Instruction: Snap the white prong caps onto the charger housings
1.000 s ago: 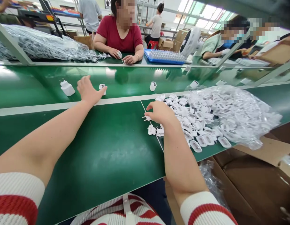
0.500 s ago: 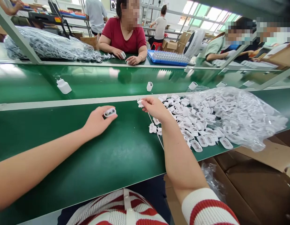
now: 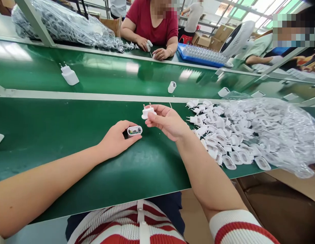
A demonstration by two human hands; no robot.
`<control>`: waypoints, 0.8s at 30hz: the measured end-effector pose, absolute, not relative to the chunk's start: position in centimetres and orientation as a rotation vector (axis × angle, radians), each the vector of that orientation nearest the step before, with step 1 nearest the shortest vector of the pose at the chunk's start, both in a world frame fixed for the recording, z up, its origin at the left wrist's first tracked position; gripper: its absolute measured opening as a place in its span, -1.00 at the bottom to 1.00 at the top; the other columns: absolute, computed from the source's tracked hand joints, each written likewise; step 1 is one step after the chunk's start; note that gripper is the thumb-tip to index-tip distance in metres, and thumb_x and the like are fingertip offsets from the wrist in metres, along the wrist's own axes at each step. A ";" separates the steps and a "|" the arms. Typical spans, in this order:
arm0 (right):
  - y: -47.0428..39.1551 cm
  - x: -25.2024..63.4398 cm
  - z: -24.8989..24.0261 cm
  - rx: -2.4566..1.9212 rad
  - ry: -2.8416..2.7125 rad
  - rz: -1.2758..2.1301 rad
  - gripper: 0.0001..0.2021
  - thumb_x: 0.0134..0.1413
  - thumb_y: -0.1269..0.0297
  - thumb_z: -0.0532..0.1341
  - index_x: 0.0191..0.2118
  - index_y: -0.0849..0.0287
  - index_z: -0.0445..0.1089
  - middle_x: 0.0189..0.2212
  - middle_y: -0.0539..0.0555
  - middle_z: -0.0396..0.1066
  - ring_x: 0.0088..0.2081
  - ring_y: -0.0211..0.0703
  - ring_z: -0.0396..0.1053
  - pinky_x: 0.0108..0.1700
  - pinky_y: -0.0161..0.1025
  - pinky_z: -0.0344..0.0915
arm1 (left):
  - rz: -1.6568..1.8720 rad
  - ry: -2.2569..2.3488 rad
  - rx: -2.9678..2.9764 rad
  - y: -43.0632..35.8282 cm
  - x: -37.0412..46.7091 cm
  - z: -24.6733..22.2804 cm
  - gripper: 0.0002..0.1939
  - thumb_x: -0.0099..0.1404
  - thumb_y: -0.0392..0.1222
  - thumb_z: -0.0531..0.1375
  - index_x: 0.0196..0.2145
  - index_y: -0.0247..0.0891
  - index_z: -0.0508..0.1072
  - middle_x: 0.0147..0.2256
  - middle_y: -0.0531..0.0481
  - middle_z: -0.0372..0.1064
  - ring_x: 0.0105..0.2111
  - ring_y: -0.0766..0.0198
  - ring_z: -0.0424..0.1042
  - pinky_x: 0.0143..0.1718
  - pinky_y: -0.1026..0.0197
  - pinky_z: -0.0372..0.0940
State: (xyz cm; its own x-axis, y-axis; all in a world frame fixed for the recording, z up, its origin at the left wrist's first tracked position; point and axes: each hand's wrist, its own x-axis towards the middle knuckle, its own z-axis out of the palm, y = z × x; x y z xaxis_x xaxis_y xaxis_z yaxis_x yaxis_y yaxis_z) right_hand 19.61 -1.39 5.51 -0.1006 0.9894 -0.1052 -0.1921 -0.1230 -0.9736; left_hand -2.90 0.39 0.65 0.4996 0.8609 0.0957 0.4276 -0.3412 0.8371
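My left hand (image 3: pixel 119 137) is closed around a white charger housing (image 3: pixel 134 131). The housing's open end faces up and shows electronic parts inside. Just above and to its right, my right hand (image 3: pixel 166 120) pinches a white plug cover (image 3: pixel 148 112) with two metal pins pointing up and away. The cover and the housing are close but apart. Beside my right forearm, many more white plug covers (image 3: pixel 220 135) lie in a loose pile on the green table (image 3: pixel 96 183).
A clear plastic bag (image 3: pixel 287 132) of covers lies at the right. Beyond a pale rail (image 3: pixel 96 95), a green conveyor belt (image 3: pixel 121 74) carries a complete charger (image 3: pixel 70 75) and an open housing (image 3: pixel 172 87). A person in a red top (image 3: pixel 153 23) sits across.
My right hand has brought the plug cover away from the pile towards the housing, turning its pins upward. My left hand has come nearer with the housing. The view has shifted.
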 end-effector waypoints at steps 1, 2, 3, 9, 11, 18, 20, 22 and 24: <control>-1.6 19.0 5.3 -1.109 -1.113 1.383 -0.50 -0.22 0.04 0.68 -0.20 0.12 0.54 -0.26 -0.04 0.57 -0.44 -0.35 0.45 -0.37 -0.33 0.50 | 0.700 1.043 1.976 0.4 -2.9 0.7 -0.59 0.26 0.16 0.39 -0.07 -0.14 0.58 -0.10 -0.06 0.56 -0.10 0.03 0.52 0.00 -0.03 0.43; -1.9 18.5 5.1 -1.118 -1.165 1.303 -0.50 -0.23 0.04 0.68 -0.23 0.11 0.53 -0.24 -0.05 0.57 -0.45 -0.35 0.43 -0.41 -0.33 0.45 | 0.701 1.023 1.998 0.5 -2.9 0.6 -0.59 0.25 0.14 0.40 -0.07 -0.15 0.59 -0.10 -0.06 0.56 -0.09 0.02 0.52 0.01 -0.04 0.43; -2.1 18.0 5.0 -1.121 -1.223 1.221 -0.52 -0.21 0.04 0.67 -0.25 0.10 0.52 -0.23 -0.04 0.58 -0.43 -0.34 0.44 -0.40 -0.32 0.44 | 0.702 1.003 2.018 0.5 -2.9 0.6 -0.60 0.25 0.12 0.40 -0.08 -0.16 0.59 -0.09 -0.07 0.56 -0.07 0.01 0.52 0.02 -0.04 0.43; -3.3 16.7 5.0 -1.137 -1.487 0.962 -0.64 0.07 0.00 0.56 -0.20 0.07 0.47 -0.17 0.05 0.65 -0.02 -0.03 0.60 0.10 -0.07 0.50 | 0.712 0.982 2.021 0.8 -3.0 0.6 -0.70 0.25 0.07 0.36 -0.18 -0.17 0.63 -0.05 -0.09 0.57 0.06 -0.06 0.50 0.08 -0.04 0.44; -3.3 16.5 4.8 -1.159 -1.531 0.925 -0.69 0.13 0.03 0.53 -0.18 0.05 0.49 -0.13 0.04 0.65 -0.01 -0.03 0.60 0.14 -0.05 0.49 | 0.704 1.000 2.010 1.0 -3.0 0.7 -0.68 0.22 0.09 0.37 -0.20 -0.18 0.62 -0.08 -0.09 0.57 0.03 -0.06 0.50 0.06 -0.04 0.44; -3.2 16.4 3.8 -1.251 -1.584 0.735 -0.86 0.24 0.14 0.45 -0.16 0.00 0.57 -0.09 0.02 0.64 0.02 -0.03 0.56 0.21 0.00 0.45 | 0.654 0.975 2.023 1.6 -3.2 0.7 -0.69 0.16 0.11 0.41 -0.33 -0.20 0.64 -0.12 -0.08 0.51 -0.08 -0.02 0.51 -0.03 -0.02 0.43; -3.2 16.3 3.5 -1.247 -1.569 0.759 -0.83 0.23 0.10 0.46 -0.16 0.01 0.56 -0.09 0.03 0.62 0.00 -0.03 0.57 0.16 -0.02 0.49 | 0.673 0.966 2.033 1.7 -3.2 0.7 -0.69 0.17 0.10 0.40 -0.33 -0.21 0.64 -0.13 -0.07 0.50 -0.10 0.00 0.50 -0.03 -0.01 0.42; -3.2 16.1 3.2 -1.265 -1.558 0.808 -0.78 0.24 0.05 0.45 -0.13 0.01 0.54 -0.09 0.04 0.61 0.03 -0.03 0.57 0.15 -0.02 0.50 | 0.673 0.979 2.040 1.6 -3.2 0.8 -0.69 0.16 0.10 0.40 -0.33 -0.22 0.63 -0.14 -0.07 0.50 -0.11 0.00 0.49 -0.02 -0.01 0.42; -3.3 15.9 3.0 -1.270 -1.549 0.843 -0.74 0.24 -0.01 0.44 -0.11 0.01 0.53 -0.09 0.04 0.59 0.08 -0.01 0.57 0.19 -0.01 0.49 | 0.643 1.003 2.044 1.6 -3.1 0.9 -0.69 0.15 0.09 0.40 -0.33 -0.22 0.63 -0.17 -0.07 0.48 -0.12 -0.01 0.48 -0.04 0.00 0.41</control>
